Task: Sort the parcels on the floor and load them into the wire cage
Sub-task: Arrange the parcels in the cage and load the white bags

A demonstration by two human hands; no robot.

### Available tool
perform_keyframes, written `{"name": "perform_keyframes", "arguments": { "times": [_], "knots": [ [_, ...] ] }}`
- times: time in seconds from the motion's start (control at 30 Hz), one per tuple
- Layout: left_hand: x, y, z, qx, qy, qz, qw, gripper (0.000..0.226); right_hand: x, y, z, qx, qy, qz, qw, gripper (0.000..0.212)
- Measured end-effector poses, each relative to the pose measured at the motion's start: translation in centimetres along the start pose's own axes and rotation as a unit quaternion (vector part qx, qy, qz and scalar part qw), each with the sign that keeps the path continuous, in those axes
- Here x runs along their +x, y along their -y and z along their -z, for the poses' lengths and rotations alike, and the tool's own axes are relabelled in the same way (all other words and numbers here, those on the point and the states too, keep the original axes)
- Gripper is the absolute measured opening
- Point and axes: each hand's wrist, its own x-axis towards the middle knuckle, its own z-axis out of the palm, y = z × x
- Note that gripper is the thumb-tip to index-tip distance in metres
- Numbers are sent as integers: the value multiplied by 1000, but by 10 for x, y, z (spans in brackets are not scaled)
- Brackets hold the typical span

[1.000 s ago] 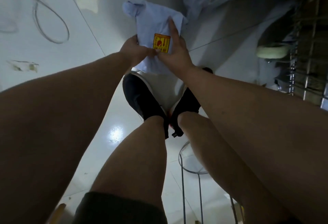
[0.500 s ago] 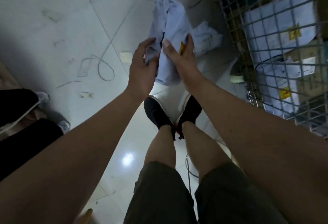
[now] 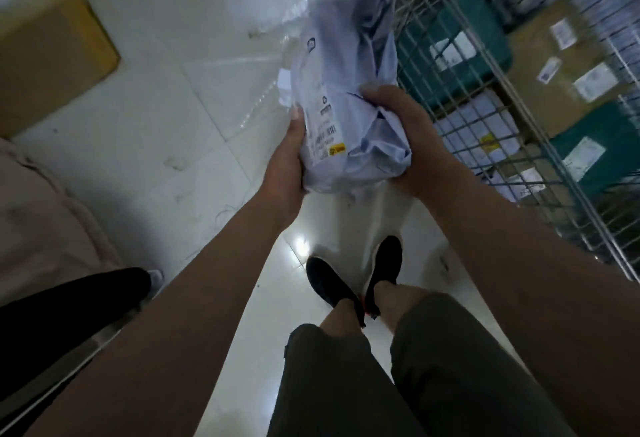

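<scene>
Grips (image 3: 285, 163) (image 3: 405, 135) on parcel (image 3: 346, 90); boxes (image 3: 561, 66) in cage (image 3: 554, 161)

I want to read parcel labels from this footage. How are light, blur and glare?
Head view: dim overall; the wire cage at right is motion-blurred; the label on the grey mailer bag is too soft to read; a glare spot shines on the floor tiles; wide-angle edges bend.

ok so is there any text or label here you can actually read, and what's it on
No text here can be read.
Print on the grey poly mailer: too blurred.
The yellow sticker on it: too small.
White labels on the cardboard box and green parcels in the wire cage: blurred.
</scene>
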Motion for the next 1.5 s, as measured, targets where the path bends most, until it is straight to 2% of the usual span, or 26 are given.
{"name": "perform_keyframes", "arguments": {
  "times": [0.03,0.1,0.2,0.3,0.4,0.5,0.6,0.67,0.77,0.87,0.93,1.0,1.1,1.17,1.23,1.3,1.4,1.5],
  "knots": [
    [-3,-7,-7,-26,26,2,999,57,-9,13,-1,5,-18,-6,1000,11],
    [-8,-21,-21,-27,40,-23,999,56,-18,36,3,-31,-42,28,998,33],
    [-11,-38,-46,63,-4,-116,991,41,-32,69,19,-149,-127,139,971,65],
    [-6,-57,-79,143,-24,-195,970,31,-48,95,45,-235,-188,218,929,66],
    [12,-71,-118,207,-47,-233,949,28,-60,117,66,-263,-181,258,912,73],
    [31,-79,-161,291,-21,-275,916,30,-58,132,89,-282,-171,247,911,88],
    [54,-85,-200,405,3,-325,855,22,-46,140,118,-311,-208,240,896,91],
    [72,-85,-223,439,34,-314,842,17,-38,142,137,-322,-251,233,883,94],
    [107,-76,-253,451,84,-258,851,16,-27,133,168,-288,-292,239,880,95],
    [141,-68,-276,442,160,-231,852,65,-13,124,196,-280,-322,202,882,89],
    [164,-61,-292,462,191,-217,838,69,-5,120,214,-277,-336,167,884,82],
    [188,-57,-304,481,200,-206,828,56,4,117,230,-260,-360,149,883,78],
    [220,-55,-318,525,225,-215,792,45,14,114,247,-227,-393,149,879,85],
    [237,-55,-327,528,265,-189,784,46,21,113,253,-222,-415,141,871,86],
    [251,-57,-333,522,301,-141,785,51,31,114,255,-226,-435,128,862,86],
    [262,-62,-336,541,326,-119,766,67,43,116,256,-227,-445,117,859,88],
    [277,-71,-340,587,360,-125,714,85,61,124,255,-231,-443,103,860,94],
    [300,-82,-348,606,353,-139,699,87,83,137,261,-278,-455,75,843,99]
  ]
}}
